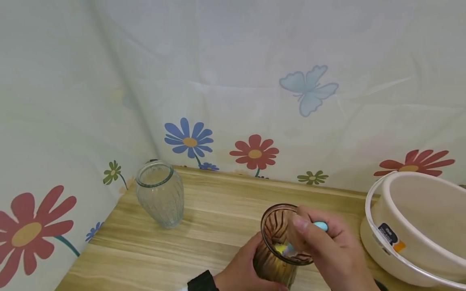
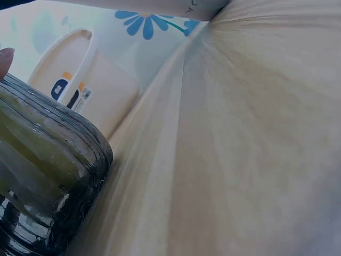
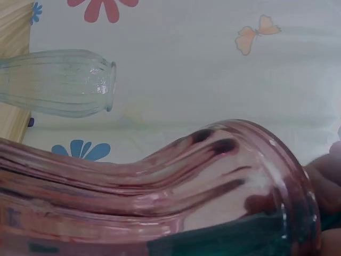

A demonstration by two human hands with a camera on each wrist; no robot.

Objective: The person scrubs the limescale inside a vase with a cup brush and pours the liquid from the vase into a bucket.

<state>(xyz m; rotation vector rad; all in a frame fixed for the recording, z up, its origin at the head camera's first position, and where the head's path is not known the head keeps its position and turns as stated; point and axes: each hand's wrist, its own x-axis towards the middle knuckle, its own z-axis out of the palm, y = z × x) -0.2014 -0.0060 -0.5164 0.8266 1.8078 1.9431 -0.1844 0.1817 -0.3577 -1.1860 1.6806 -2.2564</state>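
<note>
A ribbed brown glass vase (image 1: 274, 268) stands tilted on the table, its wide mouth facing up. My left hand (image 1: 240, 264) grips the body from the left side, thumb and fingers around it. Over the mouth, my right hand (image 1: 335, 246) holds a brush with a light blue handle (image 1: 320, 226), the handle's end poking out above the fingers. The brush reaches down inside the vase, where a yellow part (image 1: 280, 247) shows; the rest of its head is hidden. In the right wrist view the flared neck of the vase (image 3: 160, 197) fills the lower part.
A clear ribbed glass vase (image 1: 160, 198) stands at the back left of the wooden table (image 1: 204, 242). On the right is a cream bucket (image 1: 376, 250) with a carrying handle. A flower-printed sheet (image 1: 233, 89) hangs behind and to the left.
</note>
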